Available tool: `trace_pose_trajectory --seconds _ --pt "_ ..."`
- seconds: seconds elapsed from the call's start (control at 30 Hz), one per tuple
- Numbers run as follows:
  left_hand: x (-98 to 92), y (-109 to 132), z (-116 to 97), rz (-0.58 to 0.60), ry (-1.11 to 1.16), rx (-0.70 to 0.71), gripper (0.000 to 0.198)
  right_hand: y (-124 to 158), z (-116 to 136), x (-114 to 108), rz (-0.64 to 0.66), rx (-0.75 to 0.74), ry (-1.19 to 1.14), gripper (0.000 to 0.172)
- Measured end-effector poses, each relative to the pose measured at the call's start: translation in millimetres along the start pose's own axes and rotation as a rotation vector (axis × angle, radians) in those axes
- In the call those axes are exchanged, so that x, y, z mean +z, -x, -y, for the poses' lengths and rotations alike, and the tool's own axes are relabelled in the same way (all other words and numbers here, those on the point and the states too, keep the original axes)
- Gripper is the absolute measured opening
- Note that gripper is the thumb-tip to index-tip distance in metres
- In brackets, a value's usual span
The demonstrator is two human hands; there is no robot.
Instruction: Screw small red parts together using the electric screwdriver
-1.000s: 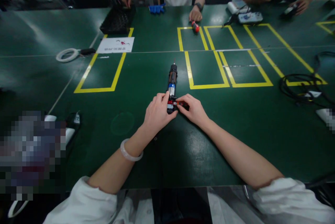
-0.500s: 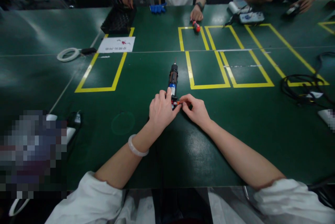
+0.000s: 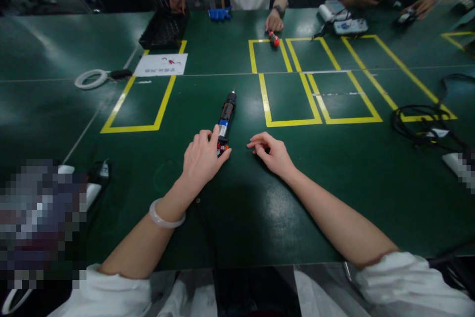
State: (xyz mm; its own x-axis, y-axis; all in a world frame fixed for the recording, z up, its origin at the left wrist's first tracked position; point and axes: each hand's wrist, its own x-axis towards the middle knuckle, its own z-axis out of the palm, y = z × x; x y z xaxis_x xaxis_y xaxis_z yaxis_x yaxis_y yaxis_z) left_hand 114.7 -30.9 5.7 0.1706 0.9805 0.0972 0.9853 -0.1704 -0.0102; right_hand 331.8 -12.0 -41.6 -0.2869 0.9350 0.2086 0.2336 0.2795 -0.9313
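A black electric screwdriver [image 3: 226, 111] with a blue band lies on the green table [image 3: 237, 198], its tip pointing away from me and tilted a little right. My left hand [image 3: 202, 156] is closed round its near end, where red parts show. My right hand [image 3: 272, 153] rests on the table to the right of the tool, apart from it, fingers loosely curled and holding nothing that I can see. A pale bangle sits on my left wrist.
Yellow tape rectangles [image 3: 289, 94] mark the table ahead. A coil of black cable [image 3: 419, 121] lies at the right, a white tape roll [image 3: 88, 78] and a paper sheet [image 3: 161, 65] at the left. Across the table a person in white touches a black tray [image 3: 163, 27] and a small red tool [image 3: 273, 39].
My left hand has slid the screwdriver leftward and turned its tip to the right. My right hand has let go of the tool's near end and drawn away to the right.
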Motion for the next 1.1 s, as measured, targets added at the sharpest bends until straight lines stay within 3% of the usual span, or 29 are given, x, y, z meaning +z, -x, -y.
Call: trace_pose_trajectory --seconds 0.37,0.67,0.87,1.1 --pt "-5.2 3 113 0.087 -0.044 -0.237 0.072 0 0 0 0.027 0.002 0.028 0.017" --pt "-4.9 2 171 0.098 -0.092 -0.316 0.066 0 -1 0 0.036 -0.009 0.046 0.017" --pt "-1.3 -2 182 0.102 -0.068 -0.39 0.069 -1 0 0 0.04 -0.007 0.064 0.017" --pt "3.4 8 167 -0.131 -0.041 -0.417 0.051 -1 -1 0 0.045 -0.011 0.077 0.019"
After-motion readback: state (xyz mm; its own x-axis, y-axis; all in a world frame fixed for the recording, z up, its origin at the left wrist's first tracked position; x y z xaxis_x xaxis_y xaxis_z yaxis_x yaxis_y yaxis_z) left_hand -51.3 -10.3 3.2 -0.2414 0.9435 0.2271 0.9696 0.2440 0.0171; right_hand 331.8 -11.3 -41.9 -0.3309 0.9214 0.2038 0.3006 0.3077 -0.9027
